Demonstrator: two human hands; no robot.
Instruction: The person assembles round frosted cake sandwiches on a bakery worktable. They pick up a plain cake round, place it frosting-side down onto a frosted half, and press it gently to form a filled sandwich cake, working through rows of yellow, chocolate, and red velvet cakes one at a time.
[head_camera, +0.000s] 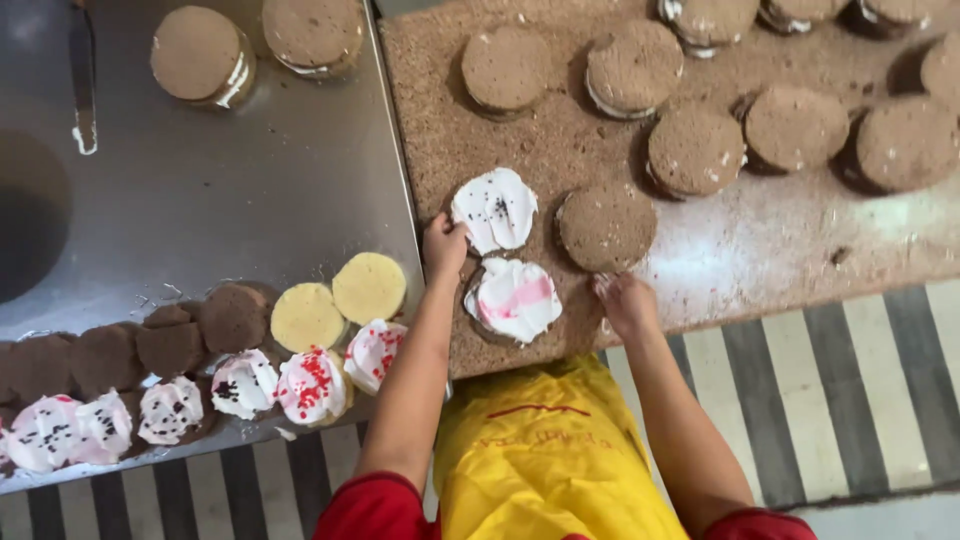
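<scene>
Crumb-strewn board (500, 130), left hand (444, 246) touching round iced cake (494, 208)

Steel surface (250, 190): grey metal, smeared white in places; a knife (82, 75) lies at its far left edge
Far corner: two cream-filled crumb cakes (258, 45) side by side
Near edge: dark round bases (120, 345); two plain yellow rounds (340, 302); iced cakes (200, 395) with red or dark sprinkles
Crumb board, far side: a row of crumb-coated cakes (760, 110), perhaps nine
Floor (850, 390): striped grey and pale
</scene>
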